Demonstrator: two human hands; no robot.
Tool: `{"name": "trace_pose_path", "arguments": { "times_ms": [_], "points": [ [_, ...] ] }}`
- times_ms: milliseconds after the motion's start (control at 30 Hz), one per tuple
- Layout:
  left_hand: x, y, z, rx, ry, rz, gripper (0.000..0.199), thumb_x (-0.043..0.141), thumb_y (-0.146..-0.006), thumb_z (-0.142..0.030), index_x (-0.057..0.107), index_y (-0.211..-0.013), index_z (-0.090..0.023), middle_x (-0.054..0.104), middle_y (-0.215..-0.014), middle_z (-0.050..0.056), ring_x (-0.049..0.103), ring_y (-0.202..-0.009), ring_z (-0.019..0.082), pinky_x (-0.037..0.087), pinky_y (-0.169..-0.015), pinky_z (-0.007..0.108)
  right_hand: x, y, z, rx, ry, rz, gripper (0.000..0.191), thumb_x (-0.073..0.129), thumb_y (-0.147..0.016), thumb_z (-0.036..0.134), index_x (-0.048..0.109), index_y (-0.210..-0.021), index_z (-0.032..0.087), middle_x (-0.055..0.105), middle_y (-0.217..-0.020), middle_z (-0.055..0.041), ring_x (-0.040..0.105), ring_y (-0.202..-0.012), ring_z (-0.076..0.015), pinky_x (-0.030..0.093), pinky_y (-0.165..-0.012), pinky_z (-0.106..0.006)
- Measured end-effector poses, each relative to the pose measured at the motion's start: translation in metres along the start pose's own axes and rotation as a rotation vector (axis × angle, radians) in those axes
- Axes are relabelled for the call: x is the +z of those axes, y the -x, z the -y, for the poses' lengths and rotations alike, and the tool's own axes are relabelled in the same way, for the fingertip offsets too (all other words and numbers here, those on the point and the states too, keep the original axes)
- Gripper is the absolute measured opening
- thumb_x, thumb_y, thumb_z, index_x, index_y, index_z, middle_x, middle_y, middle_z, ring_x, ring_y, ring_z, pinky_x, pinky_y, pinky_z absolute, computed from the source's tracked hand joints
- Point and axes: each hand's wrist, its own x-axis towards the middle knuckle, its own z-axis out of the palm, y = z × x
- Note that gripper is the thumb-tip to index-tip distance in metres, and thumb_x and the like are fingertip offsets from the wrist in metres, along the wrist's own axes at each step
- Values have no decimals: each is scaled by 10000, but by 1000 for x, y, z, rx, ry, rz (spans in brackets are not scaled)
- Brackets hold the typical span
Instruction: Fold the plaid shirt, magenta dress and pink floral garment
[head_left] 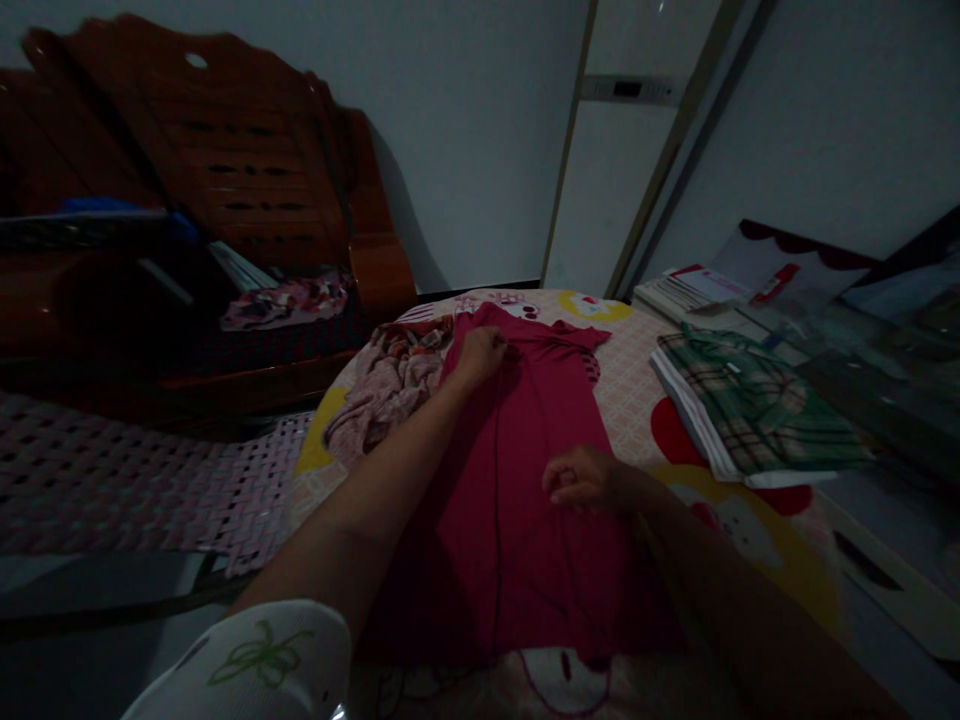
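A dark pink short-sleeved shirt (532, 400) lies spread over a round cloth-covered table (630, 400), with a long crease running down its middle. At its upper left part, my left hand (481, 357) is closed, fingers pinching the fabric near the shoulder. Over the shirt's right half is my right hand (581, 478), its fingers curled loosely together; I see nothing in them. Left of the shirt, beside my left forearm, rests a crumpled patterned garment (401, 375).
Folded clothes with a green plaid piece (757, 400) on top lie to the right. Behind them are papers (701, 288) on a cabinet. A carved wooden chair (247, 170) holds some cloth at the back left. A pink woven seat (150, 480) is at the left.
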Motion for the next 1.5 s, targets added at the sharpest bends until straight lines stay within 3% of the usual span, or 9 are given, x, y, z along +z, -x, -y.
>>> {"name": "trace_pose_path", "arguments": {
  "times_ms": [133,300,467,633,867,1033,1233,1367,1500],
  "points": [
    [27,-2,-21,-12,189,149,368,618,-784,-114,699,-1142,-133,735,-985,89,664,-940,208,506,-875,304,4,3,3,101,-8,213,143,662,-754,233,598,-859,160,564,-549,77,519,-432,-52,401,-404,-122],
    [53,-4,-27,-15,445,184,491,585,-748,-6,672,-1215,-131,719,-1140,96,664,-990,191,514,-895,304,7,4,8,106,30,383,143,605,-749,130,611,-888,161,573,-530,77,523,-398,-61,430,-402,-132],
    [65,-11,-27,-77,603,224,387,571,-775,-27,713,-1127,-106,736,-1088,87,671,-943,180,525,-886,319,13,6,17,139,74,497,138,551,-746,72,612,-842,151,559,-505,76,520,-380,-57,395,-384,-108],
    [69,-11,-24,-43,601,186,364,595,-768,-47,724,-1100,-121,737,-1078,69,658,-975,186,520,-907,338,20,5,16,156,48,668,90,597,-792,146,619,-879,155,579,-528,65,542,-394,-67,411,-389,-112],
    [66,-12,-20,-58,601,120,373,592,-790,-70,702,-1144,-109,734,-1050,92,665,-925,182,524,-895,359,21,3,15,110,-94,665,123,643,-822,258,616,-872,149,601,-566,45,560,-419,-77,438,-409,-136],
    [64,-12,-22,-4,435,95,396,664,-753,-88,693,-1148,-108,721,-1100,104,653,-964,189,501,-924,342,26,1,14,73,-83,608,133,636,-856,272,620,-891,145,618,-591,38,571,-425,-77,433,-416,-139],
    [47,-10,-18,171,301,156,397,715,-691,-101,718,-1083,-162,726,-1052,56,656,-949,197,510,-894,337,33,-2,10,99,-191,583,414,738,-804,351,620,-1146,149,661,-657,28,615,-476,-91,473,-456,-159],
    [11,-9,-2,210,378,122,373,679,-713,-94,720,-1082,-136,728,-1042,102,669,-903,187,522,-853,326,38,-4,9,90,-205,627,400,746,-790,409,642,-1052,125,668,-695,4,643,-536,-105,495,-488,-176],
    [-27,12,9,212,485,235,245,647,-746,-135,728,-975,-110,736,-892,85,661,-766,146,525,-738,278,38,-6,5,85,-202,599,379,730,-796,426,640,-1008,124,665,-674,2,633,-507,-104,478,-464,-178]
  ]
}}
